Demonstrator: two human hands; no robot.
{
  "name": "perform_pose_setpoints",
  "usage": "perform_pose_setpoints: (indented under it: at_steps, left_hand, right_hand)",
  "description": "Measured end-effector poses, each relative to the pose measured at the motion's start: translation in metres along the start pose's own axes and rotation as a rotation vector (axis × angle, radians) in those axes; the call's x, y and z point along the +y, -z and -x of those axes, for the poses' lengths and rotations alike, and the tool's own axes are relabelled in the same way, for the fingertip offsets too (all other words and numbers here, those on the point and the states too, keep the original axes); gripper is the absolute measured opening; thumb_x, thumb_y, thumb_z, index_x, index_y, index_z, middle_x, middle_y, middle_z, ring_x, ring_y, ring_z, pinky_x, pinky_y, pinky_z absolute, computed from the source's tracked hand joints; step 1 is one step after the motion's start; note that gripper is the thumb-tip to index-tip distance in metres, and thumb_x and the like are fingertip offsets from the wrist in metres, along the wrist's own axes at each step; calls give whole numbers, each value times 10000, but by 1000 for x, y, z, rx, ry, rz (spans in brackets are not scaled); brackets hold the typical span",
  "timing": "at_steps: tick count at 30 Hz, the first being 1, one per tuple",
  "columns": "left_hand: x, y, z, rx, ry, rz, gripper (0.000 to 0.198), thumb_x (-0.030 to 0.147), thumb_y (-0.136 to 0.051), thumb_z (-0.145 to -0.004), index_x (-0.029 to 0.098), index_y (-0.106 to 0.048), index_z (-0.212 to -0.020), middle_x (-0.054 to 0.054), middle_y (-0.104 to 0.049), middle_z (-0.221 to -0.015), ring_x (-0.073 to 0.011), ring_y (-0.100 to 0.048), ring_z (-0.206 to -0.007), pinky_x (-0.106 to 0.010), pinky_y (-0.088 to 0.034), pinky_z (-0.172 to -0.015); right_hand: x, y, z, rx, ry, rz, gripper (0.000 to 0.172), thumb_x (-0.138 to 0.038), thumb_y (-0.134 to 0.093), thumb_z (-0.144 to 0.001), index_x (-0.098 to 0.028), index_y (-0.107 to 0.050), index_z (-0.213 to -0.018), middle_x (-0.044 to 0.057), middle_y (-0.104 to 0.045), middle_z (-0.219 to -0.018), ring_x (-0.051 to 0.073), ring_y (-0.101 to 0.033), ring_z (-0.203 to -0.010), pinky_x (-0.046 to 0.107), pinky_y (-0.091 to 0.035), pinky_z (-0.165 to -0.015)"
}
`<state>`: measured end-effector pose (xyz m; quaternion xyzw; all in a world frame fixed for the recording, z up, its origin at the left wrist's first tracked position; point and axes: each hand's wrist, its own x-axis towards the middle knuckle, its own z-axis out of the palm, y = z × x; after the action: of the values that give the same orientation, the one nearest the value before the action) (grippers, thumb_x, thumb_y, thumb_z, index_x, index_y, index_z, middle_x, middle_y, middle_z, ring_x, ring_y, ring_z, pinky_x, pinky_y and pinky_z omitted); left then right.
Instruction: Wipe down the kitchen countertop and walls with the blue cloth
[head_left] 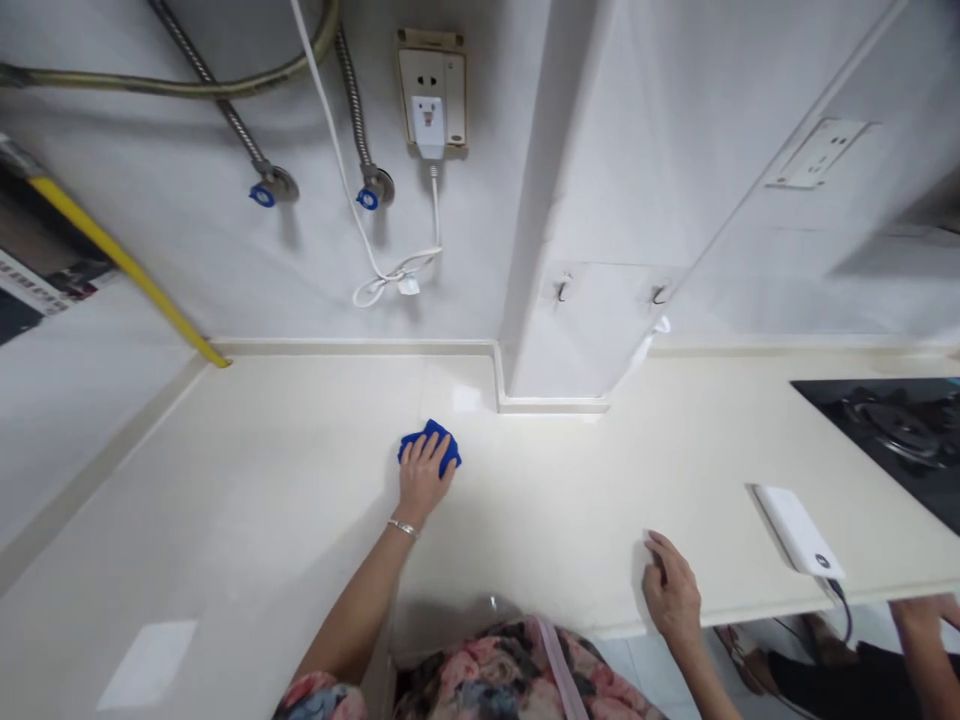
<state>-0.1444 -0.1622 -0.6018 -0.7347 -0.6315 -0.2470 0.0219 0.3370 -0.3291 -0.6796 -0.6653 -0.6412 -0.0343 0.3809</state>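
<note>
My left hand presses a crumpled blue cloth against the cream countertop, with the fingers spread over it. A silver bracelet circles that wrist. Beside the counter's front edge, my right hand rests with loosely bent fingers and the thumb a little apart. Nothing shows in it. The closest object to it is a white power bank lying to its right, with a dark cable plugged in.
A black gas hob is set in at the right. The wall carries a socket with a plug, two valves with blue knobs and several hoses. A yellow pipe meets the left corner. Another person's arm appears bottom right.
</note>
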Motion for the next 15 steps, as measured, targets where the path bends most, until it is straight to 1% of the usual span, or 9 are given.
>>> perform_pose_setpoints:
  at_steps: [1,3,4,6,9,11,15]
  left_hand:
    - [4,-2,2,-9,-22,11,493,419,-460,-1016,233,-630,-1439,-98,-610,-1497,-321,-512,-1406,-542,-307,-1238]
    - [12,-8,-1,-30,-50,28,478,413,-449,-1026,254,-627,-1441,-75,-594,-1517,-306,-492,-1429,-533,-305,-1249]
    - [15,-11,-6,-42,-52,37,472,411,-446,-1030,264,-627,-1440,-67,-592,-1521,-300,-483,-1439,-532,-300,-1255]
    - [20,-20,-24,-64,-27,57,464,410,-452,-1030,277,-626,-1439,-59,-591,-1522,-292,-477,-1445,-532,-304,-1258]
    - [25,-38,-64,-66,55,71,458,397,-458,-1027,281,-626,-1437,-61,-586,-1526,-290,-471,-1450,-529,-294,-1264]
    - [28,-53,-94,-54,103,76,452,387,-457,-1025,275,-635,-1426,-64,-587,-1526,-291,-463,-1455,-524,-277,-1271]
    - [38,-80,-151,-49,118,109,439,358,-480,-1010,273,-648,-1406,-70,-600,-1510,-293,-464,-1444,-523,-266,-1267]
  right_hand:
    - [0,0,0,-3,4,2,322,-252,-427,-947,-180,-641,-1176,137,-672,-1325,260,-643,-1181,490,-506,-1066]
    - [0,1,1,-15,-2,10,327,-265,-425,-949,-179,-640,-1179,139,-671,-1329,265,-643,-1183,489,-504,-1067]
    - [-1,2,2,-24,-8,15,330,-276,-425,-951,-180,-640,-1182,140,-669,-1334,268,-643,-1185,490,-503,-1068]
    - [-3,4,3,-39,-26,29,339,-299,-425,-956,-182,-641,-1188,141,-667,-1339,279,-646,-1186,501,-502,-1068]
    - [-3,7,5,-45,-37,62,354,-317,-429,-959,-186,-638,-1213,145,-667,-1342,304,-660,-1172,519,-520,-1036]
    - [-2,8,5,-53,-10,71,350,-309,-448,-951,-200,-638,-1225,140,-676,-1329,310,-684,-1135,507,-557,-976]
    - [2,9,4,-61,27,47,369,-333,-525,-911,-246,-659,-1244,124,-713,-1251,327,-723,-1047,479,-615,-827]
